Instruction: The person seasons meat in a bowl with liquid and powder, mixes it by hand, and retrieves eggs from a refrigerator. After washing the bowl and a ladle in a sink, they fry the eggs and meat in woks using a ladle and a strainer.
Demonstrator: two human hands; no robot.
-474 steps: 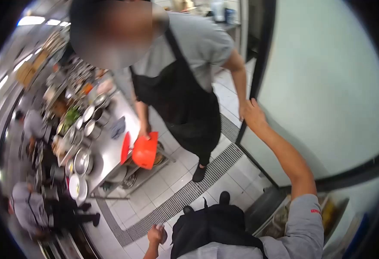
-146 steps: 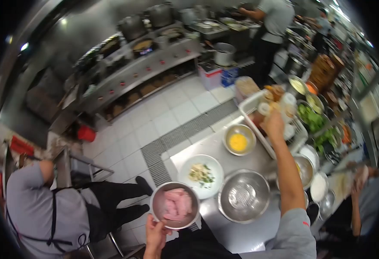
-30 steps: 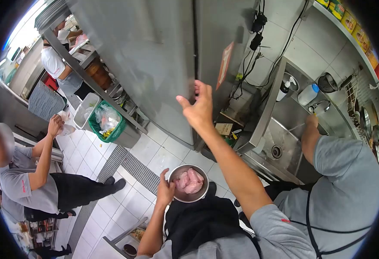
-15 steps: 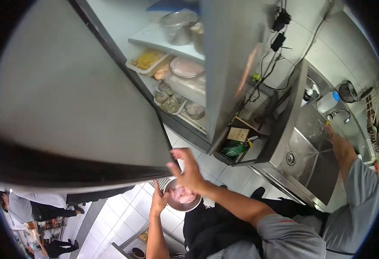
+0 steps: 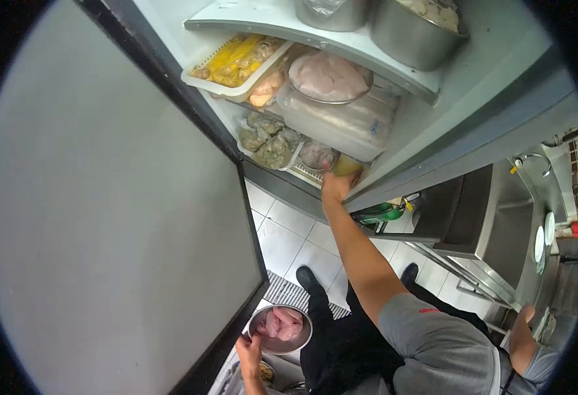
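My left hand (image 5: 250, 354) grips the rim of a round metal bowl (image 5: 307, 343), held low in front of my legs. Pieces of raw pale-pink meat (image 5: 282, 324) lie in that bowl. My right hand (image 5: 336, 187) reaches into the bottom of the open fridge, its fingers curled around a small yellowish container (image 5: 348, 166); the fingertips are partly hidden. Just left of it sits a metal bowl of greyish food (image 5: 316, 155), beside a white tray of bagged greenish food (image 5: 272, 143). Above is a clear plastic box (image 5: 341, 125) with a bowl of pale pink food (image 5: 328, 78) on top.
The fridge door (image 5: 124, 197) stands open on my left. A white shelf (image 5: 262, 18) carries metal pots (image 5: 414, 33). A yellow-filled tray (image 5: 236, 62) is at the left. Another person's hand (image 5: 524, 329) is by the steel sink (image 5: 509, 224) at right.
My right hand has moved from the fridge door's edge into the lower fridge. The door is wider open and the fridge appears closer. The bowl of meat stays in my left hand.
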